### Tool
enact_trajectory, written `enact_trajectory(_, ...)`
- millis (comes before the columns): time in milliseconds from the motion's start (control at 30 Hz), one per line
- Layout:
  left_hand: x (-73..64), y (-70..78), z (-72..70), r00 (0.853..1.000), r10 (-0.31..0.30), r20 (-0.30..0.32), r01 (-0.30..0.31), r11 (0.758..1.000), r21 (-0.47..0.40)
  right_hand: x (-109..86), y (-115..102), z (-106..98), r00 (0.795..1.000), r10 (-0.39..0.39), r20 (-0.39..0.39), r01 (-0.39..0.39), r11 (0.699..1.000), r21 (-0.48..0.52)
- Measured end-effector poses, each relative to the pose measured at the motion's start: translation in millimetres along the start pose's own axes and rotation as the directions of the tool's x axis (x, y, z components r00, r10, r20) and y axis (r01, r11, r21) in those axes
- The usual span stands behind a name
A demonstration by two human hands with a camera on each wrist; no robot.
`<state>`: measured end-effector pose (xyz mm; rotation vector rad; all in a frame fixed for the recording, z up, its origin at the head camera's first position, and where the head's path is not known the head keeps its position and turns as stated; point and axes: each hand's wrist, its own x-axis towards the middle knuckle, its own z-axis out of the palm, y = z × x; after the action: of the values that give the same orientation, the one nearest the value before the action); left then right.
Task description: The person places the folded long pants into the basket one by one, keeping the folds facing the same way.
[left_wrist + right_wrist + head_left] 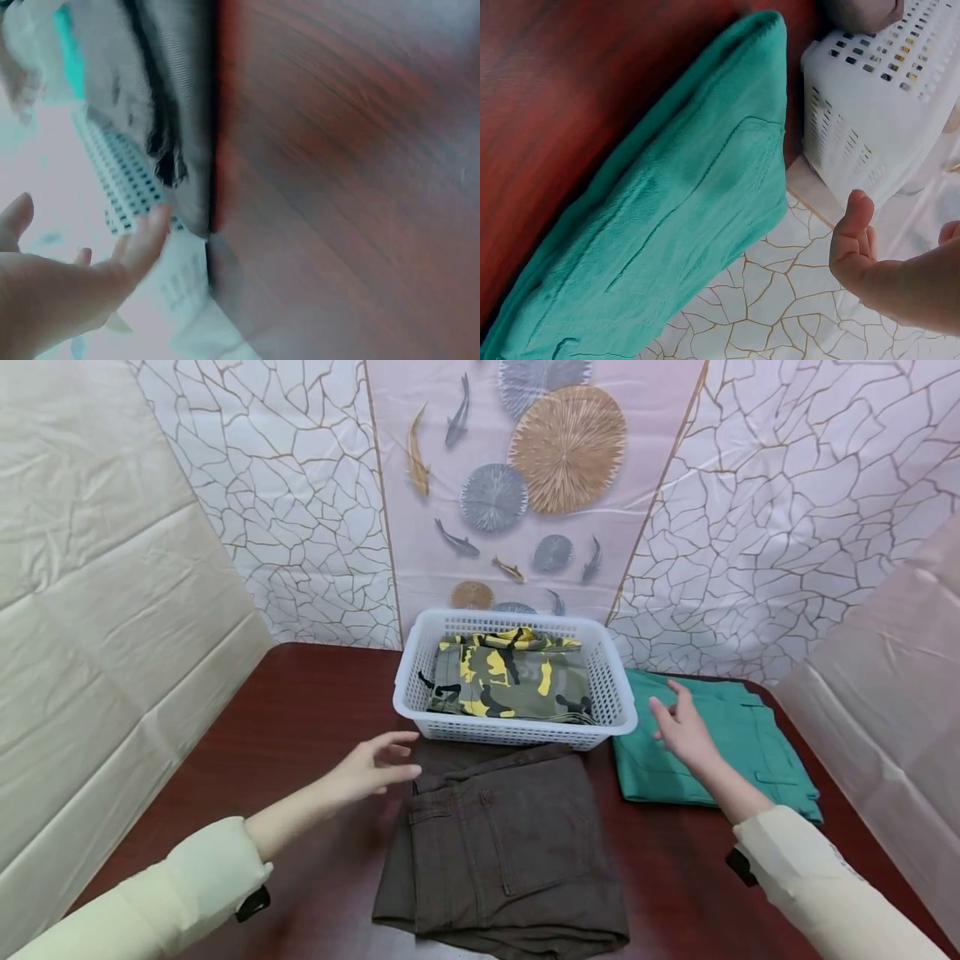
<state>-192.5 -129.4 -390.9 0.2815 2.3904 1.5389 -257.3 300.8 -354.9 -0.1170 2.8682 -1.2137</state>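
Dark brown trousers (536,852), folded flat on the bench (300,702), in front of the basket; whether the far edge touches it or tucks under, cannot tell. At their left edge, left hand (366,772), fingers spread and loose, nothing held. If it takes this bundle, best to slide fingers beneath the lowest layer, thumb on top; a pinch at the top layer would likely undo the fold.

Centre: white plastic basket (517,731), upright, camouflage garment (517,681) folded inside. Handling it calls for both hands at opposite ends, lifting evenly; a low push might ruck the brown waistband.

Right: green trousers (757,752), folded on the bench beside the basket's right end. Right hand (684,735) above them, fingers relaxed, gripping nothing, near that end. Worth keeping the right sleeve (795,868) high, so it doesn't drag the green layers askew.
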Motion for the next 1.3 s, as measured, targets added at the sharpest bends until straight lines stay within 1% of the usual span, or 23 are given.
enact_trajectory(33,-1.3,0.7,-4.5,0.998,-0.060,0.007,0.060,0.991,-0.118,-2.1,-0.2,-0.5,1.000,0.006,0.010,-0.006,1.000,0.008)
enact_trajectory(67,-3.0,1.0,-9.1,0.994,-0.111,0.019,0.112,0.969,-0.220,-4.3,-0.8,-0.7,1.000,0.008,0.018,-0.009,1.000,0.021)
enact_trajectory(100,-4.8,1.1,-13.4,0.987,-0.155,0.033,0.157,0.940,-0.304,-6.9,-1.4,-0.9,1.000,0.009,0.028,-0.010,0.999,0.034)
enact_trajectory(133,-6.5,0.6,-17.3,0.982,-0.183,0.045,0.187,0.911,-0.367,-9.4,-2.2,-1.1,0.999,0.013,0.040,-0.015,0.999,0.049)
enact_trajectory(167,-8.3,0.2,-20.9,0.978,-0.201,0.057,0.206,0.889,-0.409,-12.0,-3.0,-1.2,0.998,0.018,0.052,-0.021,0.998,0.062)
enact_trajectory(233,-11.6,-1.2,-26.2,0.973,-0.220,0.072,0.229,0.860,-0.455,-16.7,-4.3,-1.3,0.996,0.036,0.078,-0.043,0.995,0.092)
enact_trajectory(267,-13.3,-2.1,-27.8,0.972,-0.223,0.077,0.233,0.857,-0.460,-19.0,-4.5,-1.3,0.994,0.050,0.098,-0.061,0.992,0.111)
enact_trajectory(367,-17.5,-6.1,-28.3,0.961,-0.265,0.081,0.272,0.850,-0.451,-24.6,-2.6,-1.1,0.981,0.108,0.161,-0.134,0.978,0.162)
enact_trajectory(467,-21.5,-11.0,-25.7,0.945,-0.315,0.087,0.322,0.855,-0.407,-29.2,3.5,-1.1,0.955,0.168,0.243,-0.221,0.953,0.208)
enact_trajectory(567,-23.9,-15.2,-23.4,0.925,-0.373,0.068,0.370,0.849,-0.376,-33.2,11.3,-0.8,0.917,0.190,0.350,-0.294,0.915,0.275)
enact_trajectory(633,-24.5,-16.9,-22.5,0.913,-0.402,0.068,0.396,0.837,-0.378,-35.1,16.9,-0.6,0.882,0.180,0.435,-0.345,0.875,0.338)
enact_trajectory(733,-24.0,-18.5,-19.9,0.894,-0.435,0.109,0.440,0.805,-0.399,-36.5,27.7,1.1,0.820,0.135,0.556,-0.424,0.796,0.432)
enact_trajectory(800,-23.8,-19.4,-17.5,0.886,-0.438,0.150,0.459,0.792,-0.403,-36.8,36.3,3.3,0.778,0.105,0.620,-0.471,0.750,0.464)
enact_trajectory(833,-23.8,-19.8,-15.9,0.882,-0.445,0.159,0.469,0.784,-0.406,-35.5,42.7,4.2,0.745,0.069,0.664,-0.496,0.722,0.482)
enact_trajectory(900,-24.2,-21.6,-13.4,0.876,-0.448,0.176,0.480,0.781,-0.400,-36.9,49.4,8.7,0.711,0.056,0.701,-0.528,0.701,0.480)
enact_trajectory(933,-24.6,-22.4,-12.4,0.874,-0.452,0.178,0.485,0.781,-0.394,-38.1,51.6,11.1,0.697,0.056,0.715,-0.539,0.699,0.470)
enact_trajectory(1000,-25.3,-24.9,-10.5,0.868,-0.462,0.181,0.495,0.778,-0.388,-41.3,54.3,16.9,0.679,0.073,0.730,-0.558,0.698,0.450)
enact_trajectory(1033,-25.5,-26.4,-9.3,0.865,-0.468,0.181,0.500,0.774,-0.388,-43.4,54.8,19.5,0.673,0.083,0.735,-0.566,0.697,0.440)
enact_trajectory(1067,-25.8,-28.0,-8.1,0.863,-0.470,0.187,0.504,0.772,-0.387,-47.2,52.8,22.6,0.684,0.116,0.721,-0.568,0.705,0.425)
enact_trajectory(1100,-25.9,-29.4,-6.7,0.861,-0.472,0.190,0.508,0.768,-0.391,-49.2,53.0,24.8,0.682,0.128,0.720,-0.573,0.705,0.418)
enact_trajectory(1167,-25.9,-31.6,-3.4,0.858,-0.475,0.196,0.512,0.760,-0.400,-52.8,52.8,28.2,0.684,0.142,0.716,-0.581,0.699,0.416)
enact_trajectory(1233,-25.7,-33.2,-0.2,0.854,-0.481,0.198,0.518,0.754,-0.404,-55.2,52.2,30.9,0.691,0.151,0.707,-0.584,0.693,0.423)
enact_trajectory(1300,-25.3,-33.7,2.3,0.851,-0.489,0.191,0.522,0.752,-0.403,-56.8,51.0,33.8,0.701,0.172,0.692,-0.593,0.680,0.432)
